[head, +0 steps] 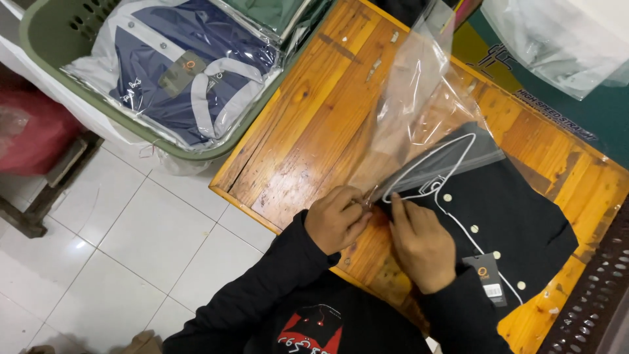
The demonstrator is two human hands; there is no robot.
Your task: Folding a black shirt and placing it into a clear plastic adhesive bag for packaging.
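At the near edge of the orange-brown wooden surface (314, 124), your left hand (336, 219) pinches the mouth of the clear plastic bag (419, 98), its grip pressed together on the film. Just beside it, your right hand (422, 246) lies on the folded black shirt with white piping and pale buttons (504, 216), fingers flat, not gripping. The shirt's collar sits inside the bag, beyond both hands. Far beyond your left grip, a green plastic basket (39, 39) holds bagged shirts.

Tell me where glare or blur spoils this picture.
Head view: glare streaks the clear plastic bag over the black shirt; more shine on the bagged navy shirt in the green basket; both hands, left hand and right hand, look sharp.
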